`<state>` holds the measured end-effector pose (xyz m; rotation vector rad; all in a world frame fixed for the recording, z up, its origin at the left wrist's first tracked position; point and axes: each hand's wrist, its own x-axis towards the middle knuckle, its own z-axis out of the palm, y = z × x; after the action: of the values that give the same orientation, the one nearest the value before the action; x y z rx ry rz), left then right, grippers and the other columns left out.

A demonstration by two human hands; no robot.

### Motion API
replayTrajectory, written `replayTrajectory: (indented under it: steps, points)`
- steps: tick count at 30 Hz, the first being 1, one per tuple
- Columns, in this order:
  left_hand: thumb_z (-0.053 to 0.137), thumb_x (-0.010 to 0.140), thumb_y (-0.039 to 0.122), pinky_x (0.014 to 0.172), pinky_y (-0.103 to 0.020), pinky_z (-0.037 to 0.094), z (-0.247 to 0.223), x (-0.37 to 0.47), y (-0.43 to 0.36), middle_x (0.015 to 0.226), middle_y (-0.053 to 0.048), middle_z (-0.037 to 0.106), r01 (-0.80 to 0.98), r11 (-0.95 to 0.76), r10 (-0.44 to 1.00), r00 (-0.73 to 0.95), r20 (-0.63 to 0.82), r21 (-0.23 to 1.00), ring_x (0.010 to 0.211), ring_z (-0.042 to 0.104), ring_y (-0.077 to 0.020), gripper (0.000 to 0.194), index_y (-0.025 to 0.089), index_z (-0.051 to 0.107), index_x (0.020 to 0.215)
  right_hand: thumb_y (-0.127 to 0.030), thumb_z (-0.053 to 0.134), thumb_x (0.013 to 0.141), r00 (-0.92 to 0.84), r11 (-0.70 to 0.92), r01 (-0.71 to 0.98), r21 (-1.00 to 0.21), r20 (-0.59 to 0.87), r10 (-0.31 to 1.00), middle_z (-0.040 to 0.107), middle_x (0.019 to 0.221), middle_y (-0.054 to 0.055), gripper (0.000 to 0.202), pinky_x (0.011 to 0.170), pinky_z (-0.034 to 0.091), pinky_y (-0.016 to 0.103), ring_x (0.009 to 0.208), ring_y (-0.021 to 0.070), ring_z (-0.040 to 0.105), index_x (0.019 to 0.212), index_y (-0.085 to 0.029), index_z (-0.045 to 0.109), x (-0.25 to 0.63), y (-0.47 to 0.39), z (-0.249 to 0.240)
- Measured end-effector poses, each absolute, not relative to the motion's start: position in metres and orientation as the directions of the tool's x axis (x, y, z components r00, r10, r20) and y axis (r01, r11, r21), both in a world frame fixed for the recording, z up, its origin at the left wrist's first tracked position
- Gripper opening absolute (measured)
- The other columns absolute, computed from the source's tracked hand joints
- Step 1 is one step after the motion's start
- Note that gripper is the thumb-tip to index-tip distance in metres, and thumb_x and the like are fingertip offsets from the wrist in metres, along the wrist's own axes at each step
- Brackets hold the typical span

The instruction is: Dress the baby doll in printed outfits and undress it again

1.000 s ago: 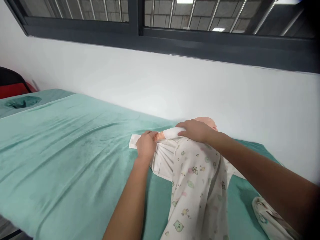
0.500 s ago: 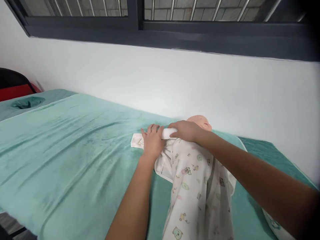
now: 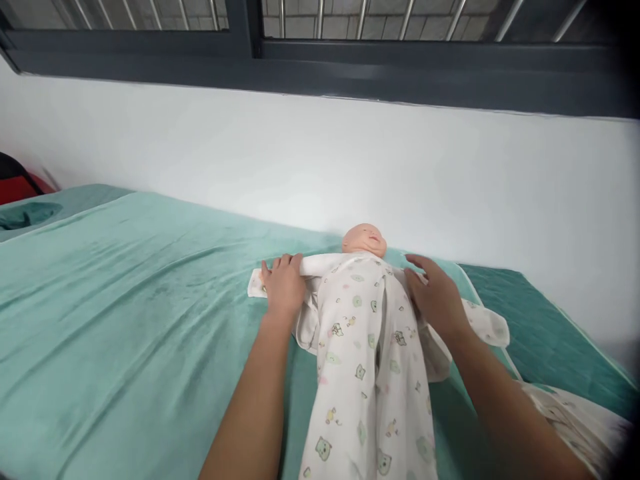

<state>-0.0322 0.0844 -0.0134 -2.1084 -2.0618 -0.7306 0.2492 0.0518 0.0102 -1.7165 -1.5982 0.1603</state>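
Observation:
A baby doll lies on its back, its bare head towards the wall and its body under a white garment printed with small animals. My left hand is closed over the outstretched sleeve on the left; the sleeve's printed cuff sticks out past my fingers. At the doll's other side, my right hand is open, fingers apart, by the shoulder of the garment. The right-hand sleeve lies spread out behind my right wrist. The doll's hands are hidden.
A light green cover lies in folds over the bed, with a darker green part on the right. Printed white cloth lies at the lower right. Behind the bed rise a white wall and a dark window frame.
My right hand has left the left sleeve and moved across to the doll's right-hand side, uncovering its head and chest. My left hand stays on the sleeve. The view has shifted slightly right.

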Motion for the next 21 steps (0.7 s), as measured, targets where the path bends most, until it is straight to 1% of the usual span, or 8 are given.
replayTrajectory:
  steps: [2,6,9,12,15,18,19,21]
  points:
    - [0.046,0.086,0.013,0.113,-0.070,0.020,-0.014,-0.031,0.086,0.126,-0.010,0.063,0.967,-0.083,0.920,-0.017,0.391,0.240,0.122,0.052,-0.0320,0.049,0.024,0.054,0.133,-0.037,0.041,0.094,0.179,0.077,0.858,-0.507,0.436,0.882,0.061,0.134,0.011,0.045,0.106,0.039,0.050,0.126,0.0304,0.052,0.131,-0.019,0.059,0.266,0.044,-0.021]
    - [0.043,0.082,0.007,0.112,-0.075,0.018,-0.013,-0.029,0.084,0.137,-0.013,0.056,0.965,-0.110,0.917,0.008,0.398,0.236,0.135,0.041,-0.0342,0.060,0.022,0.048,0.140,-0.030,0.034,0.096,0.145,0.044,0.931,-0.362,0.478,0.866,0.064,0.131,0.006,0.042,0.111,0.028,0.056,0.124,0.0290,0.054,0.128,-0.026,0.061,0.290,0.041,-0.050]
    - [0.039,0.076,0.000,0.116,-0.066,0.024,-0.004,-0.026,0.075,0.141,-0.010,0.053,0.922,-0.217,0.901,0.063,0.429,0.322,0.140,0.036,-0.0312,0.065,0.020,0.051,0.137,-0.030,0.036,0.095,0.304,-0.087,0.887,-0.453,0.430,0.850,0.069,0.123,0.007,0.041,0.105,0.037,0.051,0.115,0.0289,0.061,0.123,-0.025,0.065,0.309,0.045,-0.047]
    - [0.039,0.082,0.004,0.113,-0.046,0.040,0.020,-0.011,0.059,0.136,-0.006,0.058,0.760,-0.407,0.857,0.127,0.499,0.506,0.131,0.048,-0.0237,0.051,0.021,0.059,0.127,-0.033,0.042,0.092,0.407,-0.150,0.810,-0.567,0.360,0.840,0.071,0.119,0.009,0.040,0.092,0.045,0.041,0.109,0.0281,0.063,0.122,-0.022,0.066,0.320,0.049,-0.043]
    - [0.042,0.092,0.017,0.104,-0.036,0.049,0.052,0.025,0.048,0.129,-0.003,0.063,0.604,-0.541,0.832,0.280,0.480,0.586,0.118,0.059,-0.0194,0.037,0.025,0.063,0.121,-0.033,0.042,0.091,0.398,-0.168,0.804,-0.570,0.308,0.864,0.073,0.111,0.009,0.039,0.089,0.043,0.039,0.105,0.0278,0.063,0.119,-0.022,0.067,0.317,0.050,-0.040]
    - [0.043,0.093,0.021,0.101,-0.036,0.049,0.078,0.079,0.053,0.122,-0.002,0.067,0.618,-0.651,0.759,0.540,0.364,0.441,0.117,0.059,-0.0195,0.032,0.025,0.065,0.117,-0.034,0.043,0.091,0.416,-0.204,0.797,-0.568,0.272,0.868,0.074,0.105,0.008,0.035,0.087,0.040,0.038,0.103,0.0278,0.063,0.112,-0.023,0.068,0.310,0.049,-0.036]
    - [0.044,0.093,0.021,0.097,-0.037,0.050,0.083,0.099,0.057,0.119,-0.003,0.068,0.644,-0.678,0.735,0.615,0.287,0.355,0.113,0.060,-0.0210,0.031,0.024,0.066,0.115,-0.034,0.043,0.091,0.417,-0.207,0.795,-0.570,0.267,0.869,0.073,0.104,0.008,0.034,0.087,0.039,0.037,0.103,0.0276,0.062,0.111,-0.023,0.068,0.308,0.049,-0.034]
    - [0.049,0.089,0.018,0.086,-0.038,0.053,0.086,0.137,0.067,0.115,-0.008,0.067,0.685,-0.713,0.696,0.718,0.029,0.148,0.107,0.062,-0.0247,0.027,0.020,0.068,0.109,-0.033,0.042,0.092,0.411,-0.205,0.795,-0.570,0.260,0.874,0.073,0.105,0.008,0.033,0.086,0.038,0.036,0.105,0.0273,0.062,0.109,-0.023,0.068,0.307,0.048,-0.031]
